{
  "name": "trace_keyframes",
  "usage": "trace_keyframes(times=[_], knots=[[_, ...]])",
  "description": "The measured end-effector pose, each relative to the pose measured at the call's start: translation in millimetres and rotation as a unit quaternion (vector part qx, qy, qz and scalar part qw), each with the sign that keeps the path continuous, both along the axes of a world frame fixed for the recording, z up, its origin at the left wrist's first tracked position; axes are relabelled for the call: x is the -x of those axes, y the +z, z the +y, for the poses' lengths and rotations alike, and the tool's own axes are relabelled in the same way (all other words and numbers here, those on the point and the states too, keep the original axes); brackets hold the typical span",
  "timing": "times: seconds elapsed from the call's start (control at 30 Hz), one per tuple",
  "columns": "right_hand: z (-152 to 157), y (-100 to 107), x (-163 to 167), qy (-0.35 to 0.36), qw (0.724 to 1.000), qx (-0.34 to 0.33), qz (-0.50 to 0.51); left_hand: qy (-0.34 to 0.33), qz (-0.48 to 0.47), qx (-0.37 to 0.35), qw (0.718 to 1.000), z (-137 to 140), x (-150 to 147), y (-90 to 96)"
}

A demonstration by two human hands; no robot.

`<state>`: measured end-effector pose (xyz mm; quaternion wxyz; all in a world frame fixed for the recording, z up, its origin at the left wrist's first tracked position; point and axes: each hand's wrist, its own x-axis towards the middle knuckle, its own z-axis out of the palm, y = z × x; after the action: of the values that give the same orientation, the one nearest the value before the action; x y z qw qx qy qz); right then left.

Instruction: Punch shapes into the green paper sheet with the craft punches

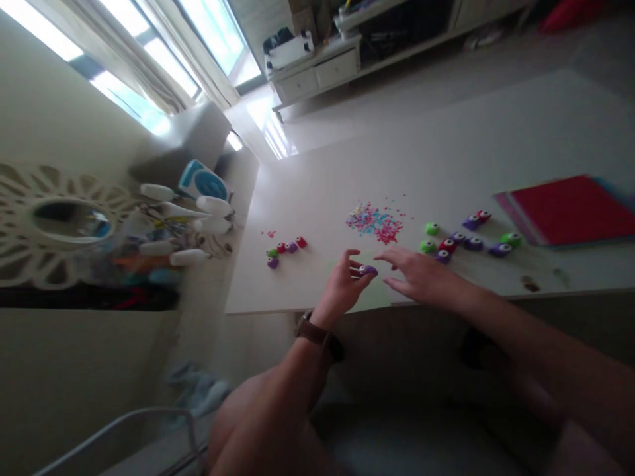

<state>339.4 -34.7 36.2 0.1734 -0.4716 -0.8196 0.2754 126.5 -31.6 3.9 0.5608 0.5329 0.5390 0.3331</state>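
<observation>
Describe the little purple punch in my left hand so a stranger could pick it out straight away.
Start at the white table and find the scatter of pink and blue confetti near its middle. Come toward the near edge to the left hand, the one with a wristwatch. The purple punch sits at its fingertips, the only one held; the others lie loose in clusters on either side.

You have five small punches (286,248) grouped at your left, about nine punches (466,240) at your right, and one purple punch (368,270) between your hands. One confetti heap (376,221); one paper stack (570,208).
</observation>
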Motion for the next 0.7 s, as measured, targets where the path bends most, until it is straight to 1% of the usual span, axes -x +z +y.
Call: trace_keyframes(times=[0.07, 0.13, 0.2, 0.27, 0.33, 0.4, 0.47, 0.5, 0.53, 0.6, 0.67, 0.7], knots=[[-0.5, -0.1, 0.7, 0.028, 0.998, 0.025, 0.055, -0.016, -0.084, 0.002, 0.996, -2.3, -12.8, -7.1], [1.1, 0.8, 1.1, 0.044, 0.995, 0.048, 0.070, -0.016, -0.140, 0.001, 0.990, -2.0, -20.8, -12.7], [3.5, 3.2, 2.0, 0.041, 0.994, 0.064, 0.076, -0.008, -0.189, 0.016, 0.982, 0.3, -24.9, -14.7], [5.7, 6.3, 2.9, 0.031, 0.992, 0.075, 0.092, -0.003, -0.226, 0.036, 0.973, 3.1, -27.0, -13.0], [7.1, 9.2, 2.7, 0.011, 0.992, 0.083, 0.096, -0.001, -0.229, 0.046, 0.972, 4.5, -28.3, -8.8], [7.9, 10.8, 0.6, -0.026, 0.994, 0.079, 0.068, 0.003, -0.169, 0.041, 0.985, 2.6, -28.7, -3.9], [8.5, 10.4, -3.4, -0.063, 0.996, 0.063, 0.018, -0.010, -0.037, -0.003, 0.999, -3.6, -27.3, 0.3], [8.9, 9.4, -5.8, -0.073, 0.996, 0.054, -0.008, -0.030, 0.050, -0.042, 0.997, -8.3, -25.9, 1.7], [9.3, 7.9, -8.2, -0.078, 0.995, 0.047, -0.032, -0.062, 0.139, -0.086, 0.985, -13.7, -24.2, 2.6], [10.1, 4.0, -12.2, -0.076, 0.994, 0.045, -0.070, -0.133, 0.288, -0.151, 0.936, -25.5, -20.9, 2.4], [10.8, -0.4, -14.2, -0.064, 0.992, 0.054, -0.092, -0.181, 0.381, -0.170, 0.891, -36.0, -19.0, 0.7], [11.1, -2.5, -14.4, -0.057, 0.992, 0.057, -0.100, -0.195, 0.409, -0.170, 0.875, -40.0, -18.8, -0.1]])
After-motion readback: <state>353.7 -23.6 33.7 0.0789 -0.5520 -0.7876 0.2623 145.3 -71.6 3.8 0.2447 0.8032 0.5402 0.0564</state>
